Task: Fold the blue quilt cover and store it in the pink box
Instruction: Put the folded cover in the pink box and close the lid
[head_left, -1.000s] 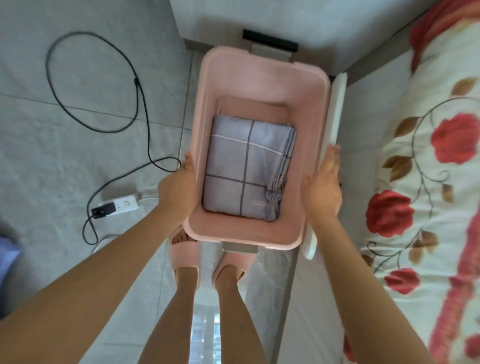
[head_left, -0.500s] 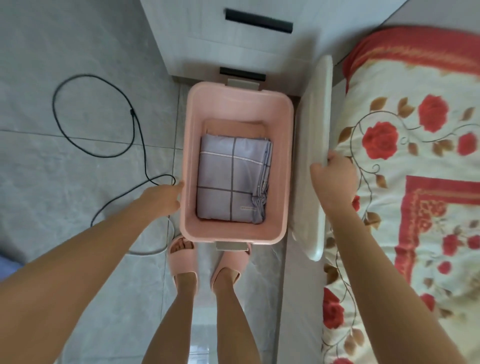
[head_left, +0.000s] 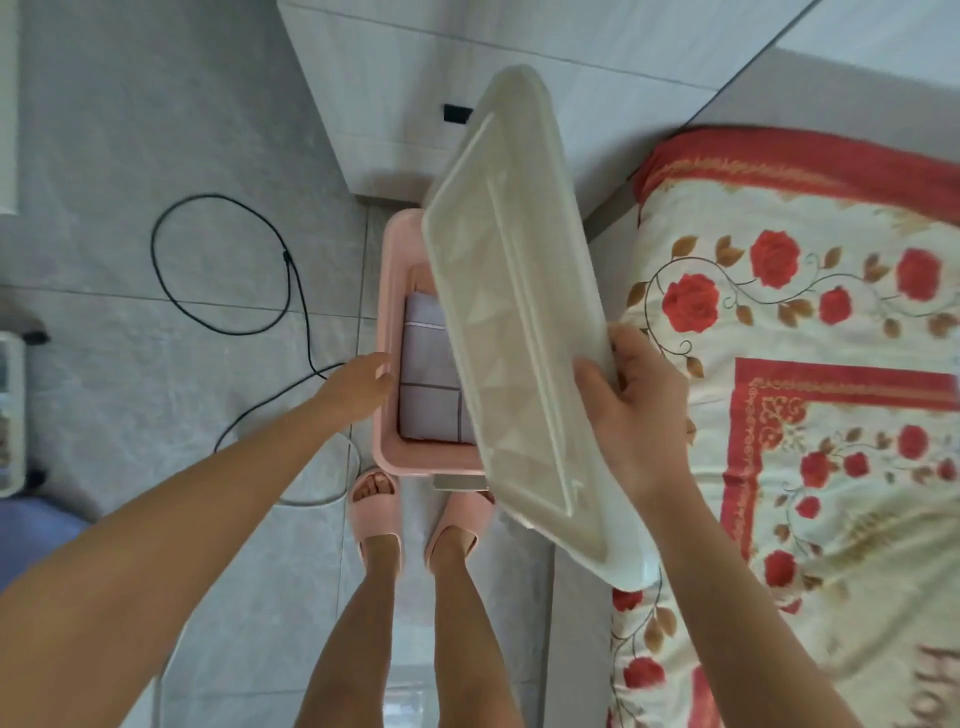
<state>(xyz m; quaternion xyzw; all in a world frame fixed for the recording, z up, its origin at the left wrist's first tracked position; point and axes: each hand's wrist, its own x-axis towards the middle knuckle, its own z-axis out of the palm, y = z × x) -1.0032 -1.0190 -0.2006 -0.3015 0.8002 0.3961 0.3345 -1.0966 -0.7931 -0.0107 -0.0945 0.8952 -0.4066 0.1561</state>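
Grey floor tiles (head_left: 130, 364) lie beneath you, with the floral bed (head_left: 831, 364) on your right. A whitish lid (head_left: 519, 312) hangs tilted over the pink box (head_left: 387, 405), and the folded blue quilt cover (head_left: 428, 384) lies inside. Your right hand (head_left: 644, 410) curls its fingers round the lid's edge. Your left hand (head_left: 358, 387) is at the box's left rim, fingers loosely straight.

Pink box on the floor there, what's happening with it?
A person is storing bedding. The folded blue quilt cover already lies in the pink box. Their right hand grips a whitish lid, held tilted above the box, probably to close it. Their open left hand is at the box's left rim.
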